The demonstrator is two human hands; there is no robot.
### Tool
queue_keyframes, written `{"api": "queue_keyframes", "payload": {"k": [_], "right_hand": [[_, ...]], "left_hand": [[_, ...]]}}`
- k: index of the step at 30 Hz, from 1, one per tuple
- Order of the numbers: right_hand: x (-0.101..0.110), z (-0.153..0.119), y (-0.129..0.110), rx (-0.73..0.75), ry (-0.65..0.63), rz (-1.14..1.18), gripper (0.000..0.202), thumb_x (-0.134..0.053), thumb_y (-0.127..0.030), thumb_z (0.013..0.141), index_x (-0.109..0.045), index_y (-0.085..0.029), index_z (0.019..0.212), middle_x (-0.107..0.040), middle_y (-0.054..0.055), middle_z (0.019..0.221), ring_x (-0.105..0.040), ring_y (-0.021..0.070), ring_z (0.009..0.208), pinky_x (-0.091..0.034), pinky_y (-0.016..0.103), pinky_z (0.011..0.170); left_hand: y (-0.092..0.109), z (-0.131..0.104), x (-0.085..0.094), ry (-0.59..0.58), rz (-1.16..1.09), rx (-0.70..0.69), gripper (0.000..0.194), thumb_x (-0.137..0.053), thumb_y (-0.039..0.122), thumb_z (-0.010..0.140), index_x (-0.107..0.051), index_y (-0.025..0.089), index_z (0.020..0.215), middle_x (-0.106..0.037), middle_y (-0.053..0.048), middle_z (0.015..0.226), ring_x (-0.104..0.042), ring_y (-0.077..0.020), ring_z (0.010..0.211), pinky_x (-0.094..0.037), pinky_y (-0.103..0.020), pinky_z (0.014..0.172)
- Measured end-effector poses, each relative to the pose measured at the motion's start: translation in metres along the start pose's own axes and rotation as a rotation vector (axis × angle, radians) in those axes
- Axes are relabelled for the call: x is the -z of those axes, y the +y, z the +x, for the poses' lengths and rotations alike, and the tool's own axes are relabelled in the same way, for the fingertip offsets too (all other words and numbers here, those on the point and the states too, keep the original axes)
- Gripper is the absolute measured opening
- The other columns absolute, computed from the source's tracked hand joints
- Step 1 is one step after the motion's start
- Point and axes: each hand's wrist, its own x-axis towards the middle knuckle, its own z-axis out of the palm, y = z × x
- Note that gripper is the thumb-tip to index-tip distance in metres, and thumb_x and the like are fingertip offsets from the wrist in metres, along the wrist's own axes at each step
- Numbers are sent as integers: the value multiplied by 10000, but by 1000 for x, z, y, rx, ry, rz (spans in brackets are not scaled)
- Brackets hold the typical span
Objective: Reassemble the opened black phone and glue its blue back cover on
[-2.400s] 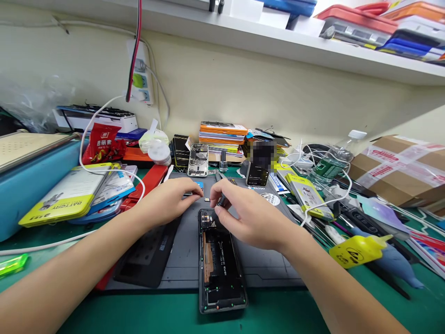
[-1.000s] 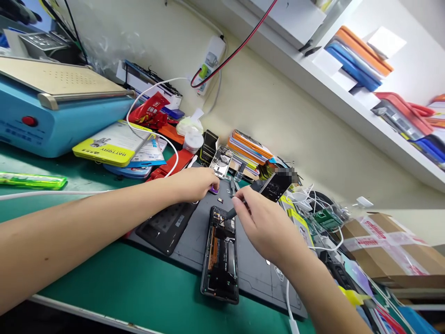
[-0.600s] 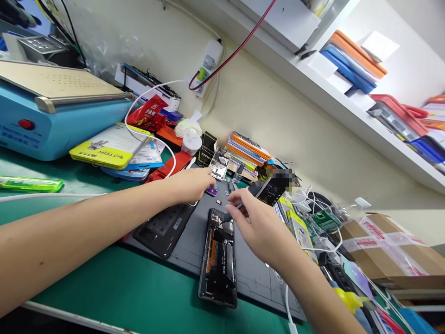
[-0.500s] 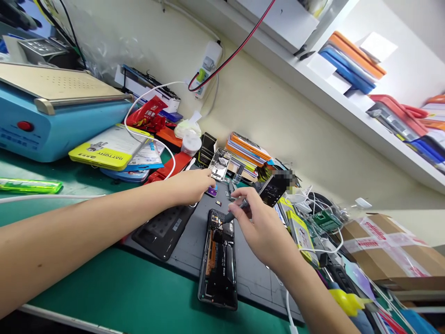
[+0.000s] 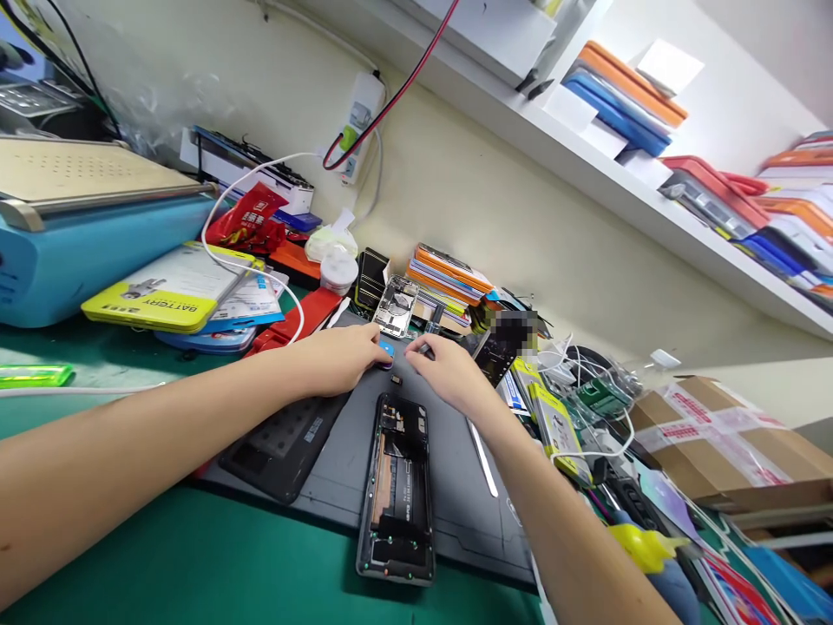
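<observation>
An opened phone (image 5: 396,486) lies on the grey work mat (image 5: 455,512), its battery and inner parts showing. My right hand (image 5: 446,365) is beyond the phone's top end, its fingers closed around a dark grey screwdriver (image 5: 427,351) that is mostly hidden. Across from it, my left hand (image 5: 342,358) has its curled fingertips on a small blue-and-purple piece (image 5: 386,350). Between the hands and the phone sits a SIM-sized part (image 5: 396,380). A black phone back cover (image 5: 286,451) lies under my left forearm. Silver tweezers (image 5: 482,460) rest beside my right forearm.
A blue machine (image 5: 97,252) and yellow battery packs (image 5: 169,299) stand at left. Toward the wall are a phone frame (image 5: 396,305) and stacked boxes (image 5: 449,273). Cables, a yellow-tipped bottle (image 5: 644,547) and a taped carton (image 5: 729,434) crowd the right. A shelf (image 5: 586,174) overhangs.
My right hand has lifted the screwdriver off the phone and moved it away toward the wall, near my left hand. The left hand stays at the blue-and-purple piece. The view has shifted slightly.
</observation>
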Motion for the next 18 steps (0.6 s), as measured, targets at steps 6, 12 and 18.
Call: {"api": "queue_keyframes", "payload": {"k": [6,12,18], "right_hand": [[-22,20,4,25,-107,-176,233,-663,-346,1001,-689,-167,1149,-707,77,1180,-692,228,1035,-579,450,915],[-21,27,1,12,-192,-260,294,-653,-344,1009,-657,-185,1256,-671,97,1288,-684,245,1088,-587,461,927],[-18,31,-4,-23,-269,-285,296,-649,-349,1011,-656,-192,1262,-668,96,1294,-685,243,1082,-591,452,919]], "left_hand": [[7,-2,5,-51,71,0,476,-491,101,932,-699,294,1314,-615,-100,1119,-663,-281,1049,-553,-364,846],[11,-3,6,-108,100,20,532,-490,86,917,-664,285,1378,-630,-104,1068,-678,-277,976,-551,-361,816],[10,-1,6,-104,59,60,547,-487,123,910,-673,327,1381,-650,-96,1038,-686,-280,888,-543,-365,740]]}}
